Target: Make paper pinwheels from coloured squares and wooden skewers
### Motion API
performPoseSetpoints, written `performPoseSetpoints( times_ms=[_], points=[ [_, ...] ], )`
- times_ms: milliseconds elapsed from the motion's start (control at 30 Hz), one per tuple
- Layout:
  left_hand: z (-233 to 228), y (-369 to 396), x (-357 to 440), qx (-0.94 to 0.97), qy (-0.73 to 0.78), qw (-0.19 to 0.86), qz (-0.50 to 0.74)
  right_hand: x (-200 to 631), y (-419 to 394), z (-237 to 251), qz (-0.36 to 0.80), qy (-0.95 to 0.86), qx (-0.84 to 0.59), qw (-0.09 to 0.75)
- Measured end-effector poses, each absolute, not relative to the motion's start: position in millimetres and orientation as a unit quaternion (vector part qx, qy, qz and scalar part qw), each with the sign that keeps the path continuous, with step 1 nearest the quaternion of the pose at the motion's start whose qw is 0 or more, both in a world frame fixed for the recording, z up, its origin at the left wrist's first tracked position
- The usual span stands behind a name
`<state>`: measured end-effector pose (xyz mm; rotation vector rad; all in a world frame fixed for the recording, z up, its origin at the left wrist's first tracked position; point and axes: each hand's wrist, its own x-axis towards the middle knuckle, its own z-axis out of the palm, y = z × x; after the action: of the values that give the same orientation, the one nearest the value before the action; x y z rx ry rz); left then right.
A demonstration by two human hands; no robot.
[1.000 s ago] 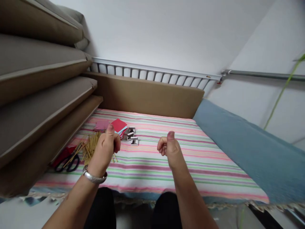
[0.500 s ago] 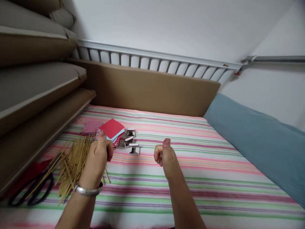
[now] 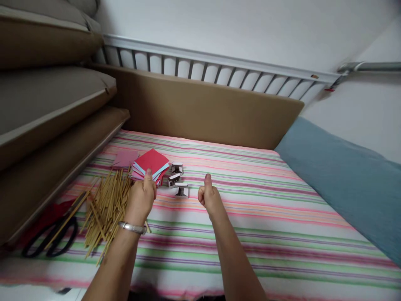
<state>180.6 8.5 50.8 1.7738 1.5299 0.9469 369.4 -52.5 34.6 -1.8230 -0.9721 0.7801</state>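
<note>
Head view, mid-frame — left hand point(image 3: 142, 196) and right hand point(image 3: 209, 196) both clenched, thumbs up, empty — paper stack point(image 3: 151, 165) just above

On the bed point(image 3: 250, 234) the paper stack point(image 3: 151, 166) lies near the far left part. Just right of it sit the small clips point(image 3: 178, 180), and just left of it lies a single sheet point(image 3: 125, 158). In front of the sheet lies the heap of sticks point(image 3: 105, 209), and the scissors point(image 3: 52, 240) lie left of the sticks, touching some of them. The left hand point(image 3: 141, 197) is above the near edge of the paper stack. The right hand point(image 3: 209, 197) is right of the clips. The headboard point(image 3: 203, 108) stands behind all, the cushions point(image 3: 46, 108) are stacked at the left, and the blanket point(image 3: 344, 184) lies at the right.
</note>
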Motion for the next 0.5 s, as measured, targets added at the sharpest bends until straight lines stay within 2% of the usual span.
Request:
performPoseSetpoints(
  times_ms=[267,500],
  points=[
    [52,4,168,0.646,0.571,0.343,0.373,369,-57,41,0.306,-0.391,-0.745,0.445],
    [46,7,170,0.647,0.579,0.331,0.370,369,-60,43,0.302,-0.398,-0.751,0.431]
  ],
)
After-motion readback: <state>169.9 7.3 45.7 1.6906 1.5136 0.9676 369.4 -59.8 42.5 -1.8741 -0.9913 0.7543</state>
